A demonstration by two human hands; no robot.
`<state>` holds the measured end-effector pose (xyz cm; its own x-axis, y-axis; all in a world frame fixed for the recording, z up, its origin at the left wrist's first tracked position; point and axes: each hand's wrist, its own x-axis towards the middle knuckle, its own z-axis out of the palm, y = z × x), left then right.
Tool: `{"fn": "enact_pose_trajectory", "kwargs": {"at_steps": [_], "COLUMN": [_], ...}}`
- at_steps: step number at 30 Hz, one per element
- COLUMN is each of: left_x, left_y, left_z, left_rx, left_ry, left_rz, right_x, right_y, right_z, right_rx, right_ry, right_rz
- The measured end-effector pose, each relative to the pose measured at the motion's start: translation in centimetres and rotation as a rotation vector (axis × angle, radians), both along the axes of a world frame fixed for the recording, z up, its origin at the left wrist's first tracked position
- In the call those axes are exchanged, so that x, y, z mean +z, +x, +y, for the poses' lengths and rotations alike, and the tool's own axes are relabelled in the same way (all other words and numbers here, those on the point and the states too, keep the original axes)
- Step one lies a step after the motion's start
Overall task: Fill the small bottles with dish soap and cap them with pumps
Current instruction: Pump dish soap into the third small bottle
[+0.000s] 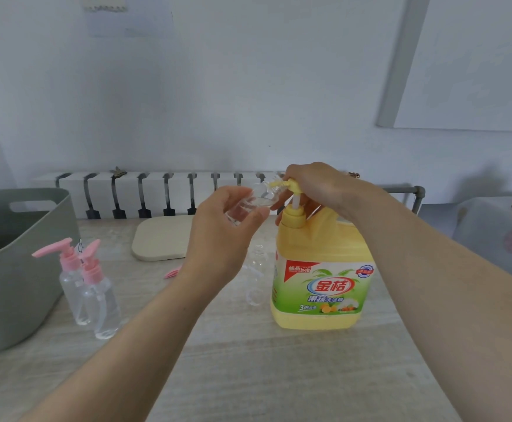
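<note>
A person's left hand (221, 226) is gripping a tilted small clear bottle (250, 202) against the yellow jug's pump spout (279, 185), right hand (315, 184) pressing down on it; capping likely comes next.

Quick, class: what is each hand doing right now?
Left hand: closed, holding the small clear bottle, tilted towards the pump's nozzle.
Right hand: closed over the yellow pump head of the dish soap jug.
</note>
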<state>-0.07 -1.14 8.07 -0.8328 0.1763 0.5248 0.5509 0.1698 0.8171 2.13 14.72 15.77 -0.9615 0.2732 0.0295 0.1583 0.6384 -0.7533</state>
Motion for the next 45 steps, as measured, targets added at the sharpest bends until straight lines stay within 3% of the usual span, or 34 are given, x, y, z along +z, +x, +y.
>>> {"fn": "enact_pose_trajectory", "kwargs": {"at_steps": [19,36,45], "left_x": [-0.3,-0.1,0.1], "left_y": [0.0,0.1,0.4], "left_z": [-0.2,0.1,0.0], "left_rx": [0.003,0.015,-0.016], "left_ry": [-0.034,-0.023,-0.028], "left_rz": [-0.011,-0.002,-0.019], "right_x": [-0.3,0.1,-0.4], "right_y": [-1.1,-0.4,-0.7], "right_z": [0.4,1.0,1.2], "right_rx": [0.026,0.104,0.054], "right_ry": [0.089,-0.122,-0.047], "right_rz": [-0.094,-0.012,0.015]}}
